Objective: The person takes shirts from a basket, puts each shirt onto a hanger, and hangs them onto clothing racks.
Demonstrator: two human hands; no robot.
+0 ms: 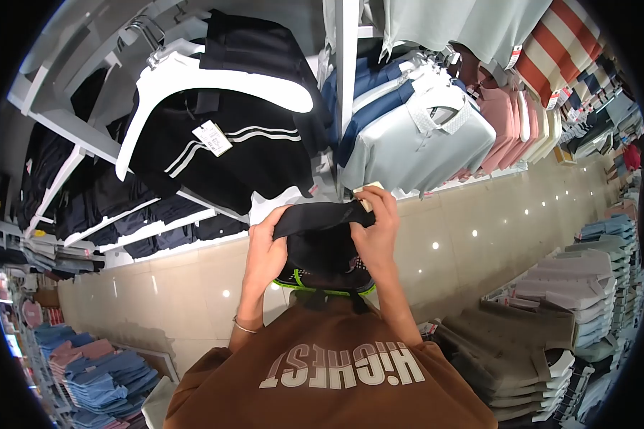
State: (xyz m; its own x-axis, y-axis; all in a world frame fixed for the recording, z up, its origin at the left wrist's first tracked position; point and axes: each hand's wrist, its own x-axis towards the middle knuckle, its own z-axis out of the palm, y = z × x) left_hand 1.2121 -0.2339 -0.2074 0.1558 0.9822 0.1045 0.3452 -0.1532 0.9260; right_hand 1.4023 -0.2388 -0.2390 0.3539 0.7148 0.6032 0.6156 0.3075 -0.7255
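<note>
A black garment (320, 219) is stretched between my two hands in front of my chest, its upper edge folded into a band. My left hand (267, 247) is closed round the band's left end. A white piece (272, 203), perhaps part of a hanger, shows just behind that hand. My right hand (376, 232) pinches the right end, and a pale tag (368, 191) sticks out by its fingers. Beyond them hangs a black striped garment (243, 154) with a white price tag (212, 138), under a large white hanger (222, 80). The lower part of the held garment is partly hidden.
Grey polo shirts (408, 146) and pink shirts (495, 121) hang to the right on a rack with a white post (347, 64). Folded brown shirts (504, 339) lie at lower right, blue folded clothes (107, 375) at lower left. Shiny tiles (465, 229) cover the floor.
</note>
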